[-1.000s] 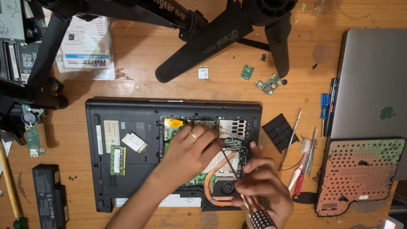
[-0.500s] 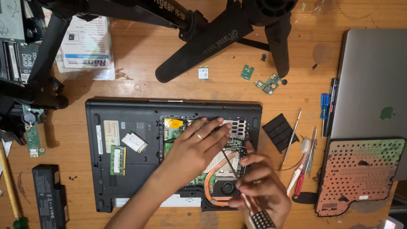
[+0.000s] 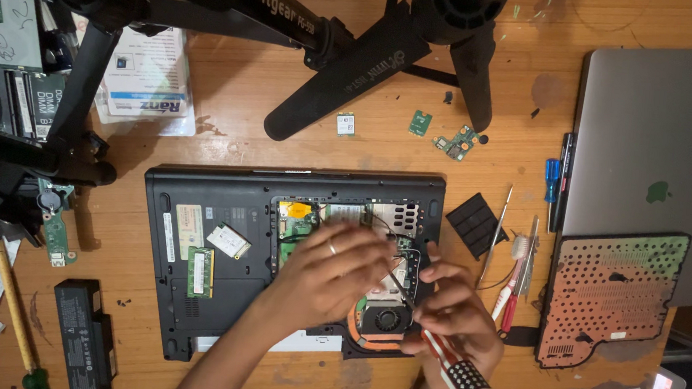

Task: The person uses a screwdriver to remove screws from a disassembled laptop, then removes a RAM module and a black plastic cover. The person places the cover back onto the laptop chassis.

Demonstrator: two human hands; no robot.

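A black laptop lies bottom-up on the wooden table with its covers off, showing green boards, a small fan and copper heat pipes. My left hand, with a ring on one finger, rests flat over the open middle bay, fingers spread and blurred. My right hand is at the laptop's right edge and grips a screwdriver with a red, white and black handle. Its fingertips pinch thin black wires beside the fan.
Black tripod legs cross the top. A closed silver laptop and a perforated cover panel lie right. Small tools, a black vent piece, loose green boards, a battery, a hammer and packets surround the work.
My left hand has slid slightly down and left over the open bay. My right hand's fingers have opened upward toward the wires, still holding the screwdriver.
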